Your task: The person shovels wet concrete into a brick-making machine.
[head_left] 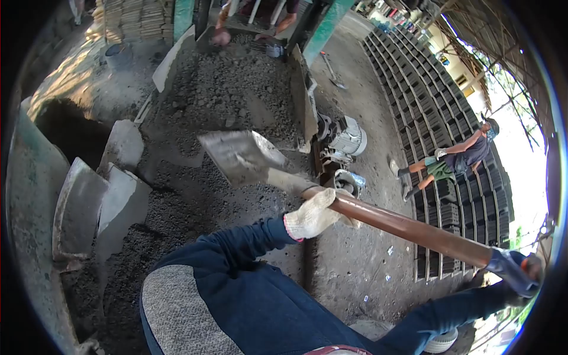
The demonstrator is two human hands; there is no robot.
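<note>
My left hand (312, 216), in a white knit glove, is closed around the shaft of a shovel (408, 228), close to the blade. My right hand (534, 269) is at the far right edge of the view, wrapped about the shovel's blue grip end; it is partly cut off by the dark rim. The metal shovel blade (239, 157) is raised and tilted above the dark ground, with grey residue on its face. Beyond it lies a heap of dark gravelly mix (236, 89) between upright side plates.
Curved metal plates (80, 207) stand at left beside a dark pit. An electric motor (348, 141) sits right of the heap. Another person's hand (220, 36) shows at the top. A second person (461, 154) walks by racks of grey blocks (426, 89). Another shovel (333, 72) lies on the floor.
</note>
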